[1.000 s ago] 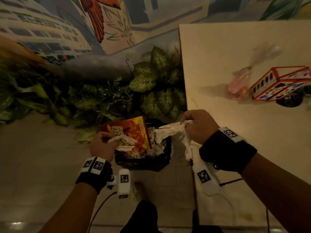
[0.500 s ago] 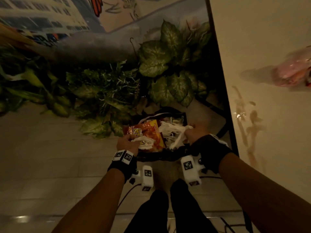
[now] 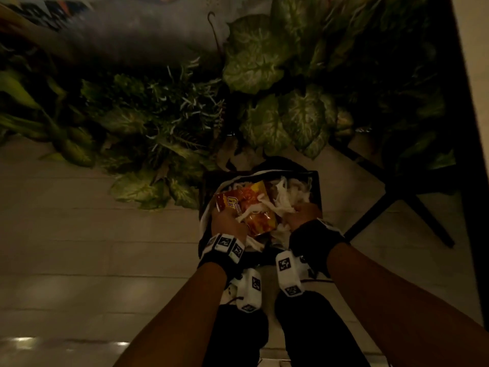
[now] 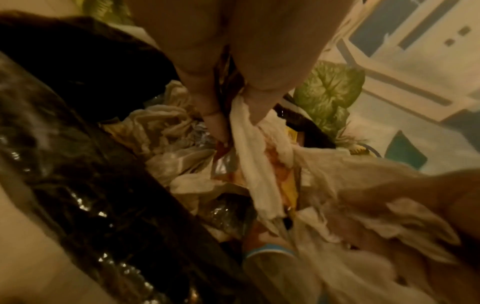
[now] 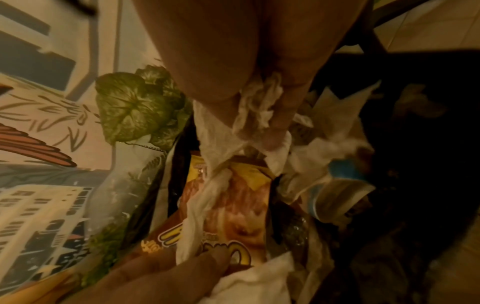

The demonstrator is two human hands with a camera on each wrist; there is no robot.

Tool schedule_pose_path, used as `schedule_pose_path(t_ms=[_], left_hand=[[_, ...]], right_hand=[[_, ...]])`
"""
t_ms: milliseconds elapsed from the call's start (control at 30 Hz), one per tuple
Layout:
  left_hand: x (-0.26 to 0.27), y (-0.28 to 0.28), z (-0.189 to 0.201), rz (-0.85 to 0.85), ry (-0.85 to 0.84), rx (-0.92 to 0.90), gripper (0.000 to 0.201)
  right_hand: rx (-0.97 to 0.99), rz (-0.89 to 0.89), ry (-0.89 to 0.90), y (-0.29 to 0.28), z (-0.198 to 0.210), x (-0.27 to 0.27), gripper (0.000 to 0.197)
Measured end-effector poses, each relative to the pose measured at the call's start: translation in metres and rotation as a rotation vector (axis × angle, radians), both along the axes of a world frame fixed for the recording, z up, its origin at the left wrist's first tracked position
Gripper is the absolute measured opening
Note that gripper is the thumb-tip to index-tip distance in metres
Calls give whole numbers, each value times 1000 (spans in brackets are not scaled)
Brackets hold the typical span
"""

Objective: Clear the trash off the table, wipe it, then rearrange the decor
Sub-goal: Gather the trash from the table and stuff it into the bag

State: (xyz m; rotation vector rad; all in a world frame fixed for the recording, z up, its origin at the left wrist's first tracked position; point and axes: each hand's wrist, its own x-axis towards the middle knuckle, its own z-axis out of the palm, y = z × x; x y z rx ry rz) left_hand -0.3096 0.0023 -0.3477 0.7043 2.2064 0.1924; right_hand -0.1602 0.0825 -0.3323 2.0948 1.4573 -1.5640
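Note:
A black-lined trash bin (image 3: 316, 186) stands on the floor, full of white tissues (image 3: 289, 197). My left hand (image 3: 232, 217) is down in the bin and pinches an orange chip bag (image 3: 250, 207) together with a strip of tissue (image 4: 249, 148). My right hand (image 3: 299, 210) is beside it over the bin's right half and grips a crumpled wad of tissue (image 5: 259, 107). The chip bag (image 5: 233, 205) lies between the two hands, with tissue draped across it. A blue-rimmed paper cup (image 5: 337, 195) lies deeper in the bin.
Leafy plants (image 3: 264, 64) crowd right behind the bin, against a painted wall. The table's dark edge (image 3: 471, 128) runs down the right side, with black legs (image 3: 397, 205) splayed beside the bin. Pale floor tiles (image 3: 79, 247) stretch left. My legs (image 3: 238, 335) are just before the bin.
Both hands have gone down from above the bin into it, still holding the chip bag and tissues. My view has tipped down, so the table top and its decor have left the picture.

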Motion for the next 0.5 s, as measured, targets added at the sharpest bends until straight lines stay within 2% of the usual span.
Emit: schedule_pose_path(t_ms=[167, 333, 400, 500], left_hand=[[5, 11, -18, -41, -1, -95, 34], [6, 20, -31, -125, -20, -177, 40], [4, 22, -36, -163, -11, -195, 43], [-1, 22, -28, -173, -114, -211, 65]], right_hand=[[-4, 36, 10, 1, -30, -10, 37], [-56, -6, -11, 9, -56, -14, 32], [-84, -35, 16, 9, -63, -12, 37], [-115, -187, 159, 2, -44, -10, 53]])
